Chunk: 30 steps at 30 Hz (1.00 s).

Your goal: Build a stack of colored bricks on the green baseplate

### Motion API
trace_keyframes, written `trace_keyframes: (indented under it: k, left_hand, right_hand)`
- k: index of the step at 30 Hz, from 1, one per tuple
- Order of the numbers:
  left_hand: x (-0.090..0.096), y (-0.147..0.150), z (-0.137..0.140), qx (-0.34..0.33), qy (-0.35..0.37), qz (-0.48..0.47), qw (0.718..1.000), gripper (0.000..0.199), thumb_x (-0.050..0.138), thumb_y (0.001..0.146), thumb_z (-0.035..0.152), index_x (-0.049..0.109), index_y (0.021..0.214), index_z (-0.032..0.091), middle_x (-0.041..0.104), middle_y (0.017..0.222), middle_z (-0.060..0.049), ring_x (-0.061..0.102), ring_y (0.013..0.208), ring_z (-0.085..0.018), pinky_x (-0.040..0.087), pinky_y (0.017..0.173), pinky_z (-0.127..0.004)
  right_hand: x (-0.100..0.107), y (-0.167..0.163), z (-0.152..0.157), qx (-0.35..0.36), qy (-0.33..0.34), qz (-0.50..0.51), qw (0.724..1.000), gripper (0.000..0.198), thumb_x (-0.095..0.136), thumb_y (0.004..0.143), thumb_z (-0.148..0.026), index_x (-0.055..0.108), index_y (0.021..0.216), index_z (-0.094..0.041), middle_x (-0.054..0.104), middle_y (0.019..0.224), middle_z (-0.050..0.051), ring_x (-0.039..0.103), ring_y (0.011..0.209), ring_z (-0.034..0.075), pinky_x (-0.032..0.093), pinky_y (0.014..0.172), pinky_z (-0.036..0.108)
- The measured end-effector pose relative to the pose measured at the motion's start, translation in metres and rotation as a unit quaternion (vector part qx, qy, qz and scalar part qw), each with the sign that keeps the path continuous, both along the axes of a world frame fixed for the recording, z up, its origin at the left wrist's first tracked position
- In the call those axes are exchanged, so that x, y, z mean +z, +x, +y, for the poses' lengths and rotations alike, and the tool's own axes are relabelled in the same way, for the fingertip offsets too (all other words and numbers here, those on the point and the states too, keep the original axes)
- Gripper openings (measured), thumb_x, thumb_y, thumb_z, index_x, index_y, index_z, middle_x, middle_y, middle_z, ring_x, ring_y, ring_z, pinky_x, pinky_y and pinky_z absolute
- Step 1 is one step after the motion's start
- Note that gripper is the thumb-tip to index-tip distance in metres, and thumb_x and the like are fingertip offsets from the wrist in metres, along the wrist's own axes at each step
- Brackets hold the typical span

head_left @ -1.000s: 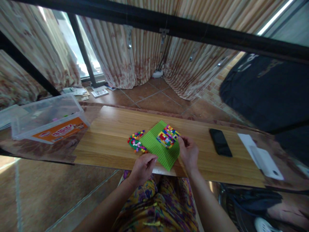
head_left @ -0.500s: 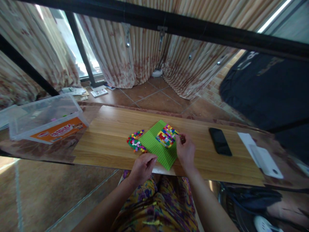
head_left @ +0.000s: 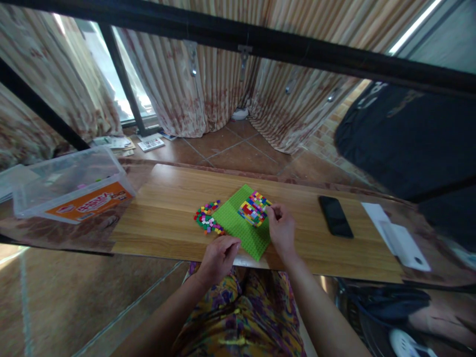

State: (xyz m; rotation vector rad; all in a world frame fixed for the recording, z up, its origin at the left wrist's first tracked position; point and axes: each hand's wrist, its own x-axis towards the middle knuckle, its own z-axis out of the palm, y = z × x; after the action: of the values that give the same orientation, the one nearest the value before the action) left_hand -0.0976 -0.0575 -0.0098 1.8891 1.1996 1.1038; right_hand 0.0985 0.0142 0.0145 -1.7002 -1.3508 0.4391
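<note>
A green studded baseplate [head_left: 243, 233] lies turned at an angle on the wooden board. Multicoloured bricks form a square block [head_left: 255, 208] on its upper right part. My right hand [head_left: 281, 229] is closed at the block's right edge, thumb and index finger pinched together; whatever sits between the tips is too small to make out. Curled by the plate's near left edge is my left hand [head_left: 220, 258], its fingers folded and their contents hidden. A loose heap of small coloured bricks [head_left: 208, 218] lies just left of the plate.
A black phone [head_left: 335, 216] and a white flat object [head_left: 407, 245] lie to the right on the wooden board [head_left: 159, 198]. Off its left end stands a clear plastic box [head_left: 74, 183] with an orange label. A dark bar [head_left: 223, 32] crosses overhead.
The view has shifted slightly, moving the scene a little left. My right hand stays pinched at the block's right edge, its fingers slightly shifted. The left hand keeps its place.
</note>
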Motion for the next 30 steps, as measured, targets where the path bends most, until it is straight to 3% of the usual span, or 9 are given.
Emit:
trace_keyframes:
  k: [5, 9, 12, 15, 17, 19, 26, 30]
  left_hand:
    - [-0.002, 0.0, 0.0, 0.0, 0.004, -0.004, 1.0, 0.018, 0.05, 0.093, 0.025, 0.067, 0.094, 0.019, 0.071, 0.086, -0.005, 0.065, 0.082, -0.016, 0.049, 0.077, -0.027]
    - [-0.002, 0.0, -0.001, 0.004, -0.001, -0.007, 1.0, 0.018, 0.05, 0.093, 0.024, 0.067, 0.093, 0.019, 0.071, 0.085, -0.005, 0.065, 0.081, -0.016, 0.05, 0.075, -0.027]
    - [-0.003, 0.0, -0.001, 0.005, -0.007, -0.007, 1.0, 0.018, 0.05, 0.093, 0.024, 0.068, 0.092, 0.019, 0.071, 0.084, -0.005, 0.065, 0.08, -0.016, 0.049, 0.074, -0.026]
    - [-0.004, 0.0, -0.001, 0.001, -0.011, -0.002, 1.0, 0.019, 0.049, 0.093, 0.024, 0.068, 0.091, 0.02, 0.071, 0.083, -0.004, 0.064, 0.079, -0.015, 0.049, 0.074, -0.026]
    - [-0.005, 0.0, -0.001, 0.002, -0.012, -0.001, 1.0, 0.019, 0.05, 0.093, 0.025, 0.068, 0.091, 0.019, 0.07, 0.083, -0.005, 0.064, 0.08, -0.016, 0.049, 0.074, -0.026]
    - [-0.005, 0.0, 0.0, 0.003, -0.013, 0.0, 1.0, 0.019, 0.05, 0.093, 0.025, 0.068, 0.09, 0.019, 0.07, 0.082, -0.005, 0.064, 0.08, -0.016, 0.048, 0.074, -0.026]
    - [0.0, 0.001, -0.003, 0.008, -0.017, -0.013, 1.0, 0.019, 0.05, 0.092, 0.024, 0.068, 0.089, 0.018, 0.071, 0.081, -0.004, 0.064, 0.077, -0.015, 0.048, 0.072, -0.025]
    - [0.01, -0.007, -0.007, 0.044, -0.028, -0.025, 0.998, 0.021, 0.048, 0.093, 0.027, 0.067, 0.089, 0.019, 0.07, 0.08, -0.004, 0.064, 0.076, -0.015, 0.05, 0.072, -0.025]
  right_hand:
    - [0.003, 0.001, -0.002, -0.014, -0.008, 0.022, 1.0, 0.031, 0.055, 0.083, -0.049, 0.061, 0.084, -0.019, 0.065, 0.072, 0.003, 0.059, 0.066, 0.018, 0.043, 0.065, 0.029]
    - [0.005, 0.001, -0.018, -0.041, 0.029, 0.026, 0.998, 0.039, 0.048, 0.087, -0.052, 0.062, 0.09, -0.016, 0.067, 0.078, 0.007, 0.06, 0.071, 0.019, 0.045, 0.067, 0.031]
    - [0.004, -0.001, -0.029, -0.02, 0.051, 0.005, 0.998, 0.04, 0.048, 0.088, -0.051, 0.062, 0.101, -0.016, 0.067, 0.088, 0.009, 0.06, 0.075, 0.019, 0.048, 0.071, 0.033]
    - [0.002, -0.005, -0.029, 0.04, 0.062, -0.089, 0.993, 0.048, 0.057, 0.083, -0.053, 0.059, 0.116, -0.018, 0.062, 0.114, 0.013, 0.058, 0.1, 0.024, 0.048, 0.086, 0.04]
    - [0.0, -0.007, -0.023, 0.084, 0.061, -0.165, 0.981, 0.06, 0.064, 0.078, -0.055, 0.056, 0.126, -0.02, 0.051, 0.132, 0.015, 0.047, 0.121, 0.029, 0.042, 0.099, 0.047]
    - [-0.003, -0.008, -0.015, 0.115, 0.045, -0.214, 0.969, 0.065, 0.066, 0.077, -0.055, 0.054, 0.131, -0.021, 0.044, 0.141, 0.015, 0.039, 0.129, 0.032, 0.036, 0.105, 0.051]
    - [-0.013, 0.006, 0.004, 0.134, 0.034, -0.228, 0.964, 0.059, 0.062, 0.08, -0.055, 0.058, 0.13, -0.024, 0.045, 0.138, 0.014, 0.043, 0.125, 0.031, 0.038, 0.103, 0.052]
    - [-0.014, 0.018, 0.009, 0.146, 0.044, -0.218, 0.964, 0.057, 0.063, 0.081, -0.052, 0.057, 0.131, -0.025, 0.045, 0.139, 0.014, 0.044, 0.126, 0.032, 0.037, 0.104, 0.054]
